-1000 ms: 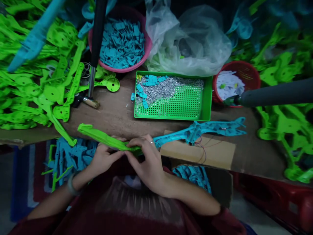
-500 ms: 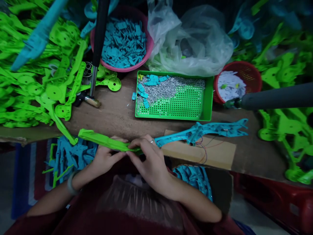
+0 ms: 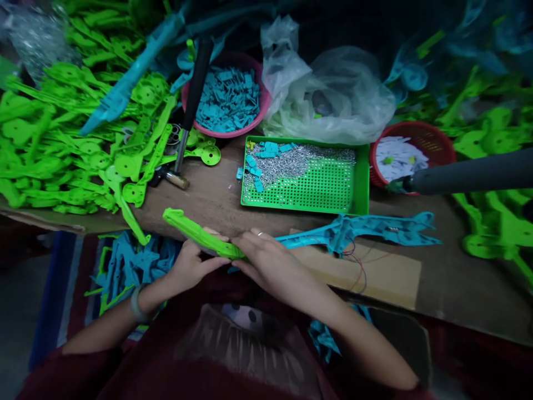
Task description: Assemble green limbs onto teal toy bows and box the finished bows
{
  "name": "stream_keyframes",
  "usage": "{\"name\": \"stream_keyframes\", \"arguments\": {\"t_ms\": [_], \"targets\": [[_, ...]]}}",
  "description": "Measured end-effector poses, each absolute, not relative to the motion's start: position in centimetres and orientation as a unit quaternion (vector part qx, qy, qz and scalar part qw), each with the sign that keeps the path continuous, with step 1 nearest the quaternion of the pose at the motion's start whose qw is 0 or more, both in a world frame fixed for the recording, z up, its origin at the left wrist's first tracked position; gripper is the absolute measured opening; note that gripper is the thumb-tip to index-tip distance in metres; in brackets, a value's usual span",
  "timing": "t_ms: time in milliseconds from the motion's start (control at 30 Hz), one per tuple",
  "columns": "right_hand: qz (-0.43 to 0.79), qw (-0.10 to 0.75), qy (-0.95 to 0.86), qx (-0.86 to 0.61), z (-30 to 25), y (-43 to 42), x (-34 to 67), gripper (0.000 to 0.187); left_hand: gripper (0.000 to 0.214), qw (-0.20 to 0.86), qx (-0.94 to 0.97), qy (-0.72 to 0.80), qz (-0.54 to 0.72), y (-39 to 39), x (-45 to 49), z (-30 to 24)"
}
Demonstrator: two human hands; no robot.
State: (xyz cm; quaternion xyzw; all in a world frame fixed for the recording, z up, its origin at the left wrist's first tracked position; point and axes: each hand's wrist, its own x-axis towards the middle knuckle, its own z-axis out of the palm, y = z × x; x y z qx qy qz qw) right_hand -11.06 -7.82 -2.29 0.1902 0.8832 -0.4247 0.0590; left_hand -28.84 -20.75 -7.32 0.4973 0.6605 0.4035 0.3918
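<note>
A long bright green plastic part [image 3: 194, 229] slants down to the right between my hands. My left hand [image 3: 188, 268] grips it from below, thumb and fingers closed around its middle. My right hand [image 3: 268, 262] is closed over its lower right end, fingers bent and partly hidden. Beyond my right hand a blue plastic part [image 3: 353, 228] stretches to the right, with thin red and blue wires [image 3: 357, 261] hanging from it. Its left end disappears behind my right hand, so whether it joins the green part cannot be seen.
A green perforated tray [image 3: 308, 191] holds small screws and blue clips. Behind it are a pink bowl [image 3: 265, 105] of blue pieces and plastic bags [image 3: 350, 94]. A red basket [image 3: 441, 144], a hammer [image 3: 194, 94], green part piles [image 3: 54, 144] and flat cardboard [image 3: 391, 275] lie around.
The whole view has shifted, so things appear further right and lower. The green part slopes more steeply, and my right hand lies lower and flatter over its end.
</note>
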Motion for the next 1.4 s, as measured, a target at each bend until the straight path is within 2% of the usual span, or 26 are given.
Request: {"name": "stream_keyframes", "arguments": {"t_ms": [100,200,333,533,667,800,900,1100,1167,1267,1333,1400], "targets": [[-0.427,0.075,0.886,0.164,-2.3,-7.0,-11.3,0.016,0.034,0.43,0.497,0.64,0.398,-20.7,-29.8,-6.5],[-0.409,0.076,0.894,0.166,-2.5,-6.8,-11.5,0.013,0.038,0.471,0.402,0.631,0.468,-20.6,-31.2,-5.6],[-0.384,0.036,0.909,0.161,-3.0,-7.0,-11.5,0.008,0.031,0.419,0.303,0.647,0.56,-19.6,-32.8,-4.4],[-0.375,-0.019,0.914,0.155,-3.6,-7.2,-11.6,0.007,0.026,0.335,0.289,0.661,0.607,-17.5,-32.9,-3.3],[-0.39,0.021,0.904,0.175,-3.2,-6.6,-11.9,0.007,0.028,0.292,0.294,0.681,0.604,-16.3,-33.0,-4.1],[-0.443,0.069,0.875,0.181,-2.6,-5.4,-12.8,0.019,0.029,0.297,0.296,0.655,0.629,-15.0,-33.0,-5.1],[-0.467,0.059,0.868,0.161,-2.5,-4.6,-13.6,0.023,0.026,0.284,0.305,0.644,0.642,-14.8,-32.8,-5.3],[-0.414,0.032,0.898,0.145,-2.8,-5.5,-14.6,0.024,0.031,0.296,0.282,0.647,0.644,-14.0,-32.5,-6.1],[-0.383,-0.002,0.907,0.174,-2.7,-6.3,-13.4,0.024,0.035,0.308,0.274,0.664,0.623,-13.5,-32.7,-6.8],[-0.313,-0.131,0.908,0.246,-2.3,-6.3,-9.1,0.022,0.043,0.325,0.299,0.704,0.557,-13.2,-33.1,-7.6],[-0.277,-0.2,0.889,0.306,-2.0,-4.8,-5.5,0.019,0.045,0.285,0.365,0.727,0.508,-13.4,-33.3,-7.7],[-0.242,-0.209,0.881,0.347,-2.0,-2.0,-2.9,0.019,0.045,0.193,0.455,0.735,0.464,-13.7,-33.0,-7.2]]}}
